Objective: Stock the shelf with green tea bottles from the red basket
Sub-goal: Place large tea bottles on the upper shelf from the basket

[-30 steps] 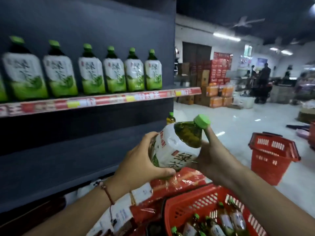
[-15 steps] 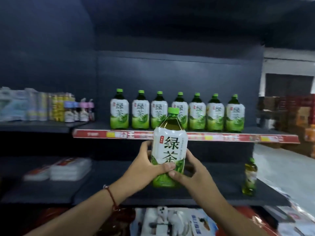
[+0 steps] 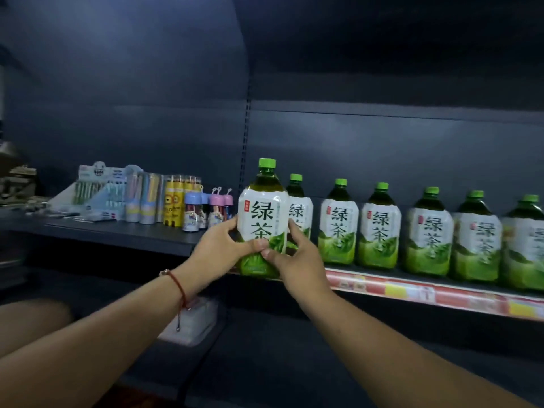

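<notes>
Placing step. Both hands were clamped on one bottle (image 3: 263, 219), upright: L hand (image 3: 219, 248) on its left side, R hand (image 3: 294, 257) on its right. It was at the shelf (image 3: 412, 287) front edge, left end of the row (image 3: 426, 231); basket not in view. Next, prob: seat base, slide back level w/ row, let go.

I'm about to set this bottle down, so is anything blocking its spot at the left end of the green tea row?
Nothing visible does. The held bottle, gripped by the left hand and right hand, is at the shelf edge, just left of the row's first bottle.
</notes>
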